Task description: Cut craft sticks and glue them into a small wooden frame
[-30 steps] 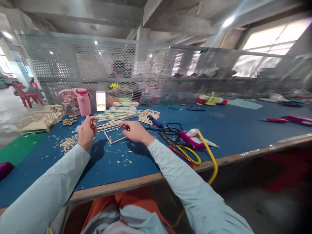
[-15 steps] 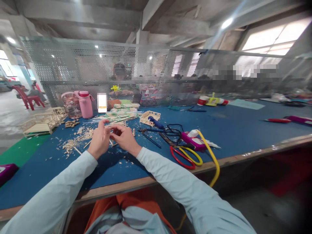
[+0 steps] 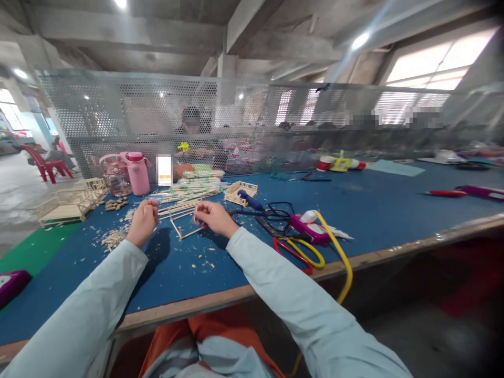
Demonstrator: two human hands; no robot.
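Blue covered the table (image 3: 374, 207) before us, and a pile of sticks (image 3: 200, 185) lay beyond our hands. Scissors (image 3: 293, 243) with red and yellow handles rested near the front edge, to our right. The thin stick frame (image 3: 192, 233) lay on the table between our hands. Our left hand (image 3: 144, 223) was curled, and our right hand (image 3: 214, 216) bent its fingers just beside the frame; whether either gripped anything, we could not tell. Wood scraps (image 3: 116, 236) lay scattered near our left hand

A slender, angular frame of pale wooden sticks (image 3: 192, 233) lies on the blue tabletop (image 3: 169, 286).
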